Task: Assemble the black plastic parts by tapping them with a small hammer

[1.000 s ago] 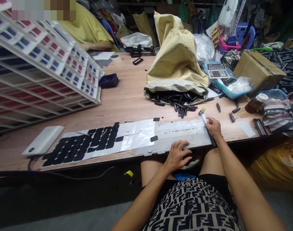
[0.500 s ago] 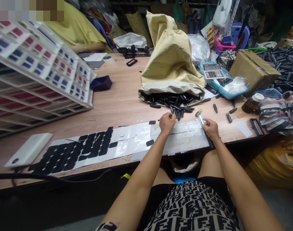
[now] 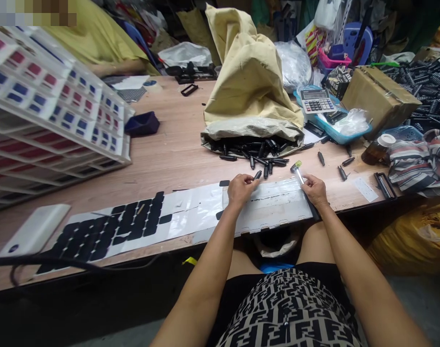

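Note:
My left hand pinches a small black tube-shaped part between thumb and fingertips, above the pale cardboard sheet. In my right hand is a small hammer-like tool with a silvery shaft and a yellow-green end on its head, which points away from me. Just beyond both hands lies a loose pile of black tube-shaped parts. More of them spill from the mouth of the beige sack.
Left of the cardboard lies a white sheet with black patches. A white crate stands at the left, near a person in yellow. At right are a calculator, a blue basket, a cardboard box and a lidded jar.
My left hand has drawn back from the pile, slightly left and toward me, and a black part now shows in its fingertips. My right hand keeps the tool almost in place.

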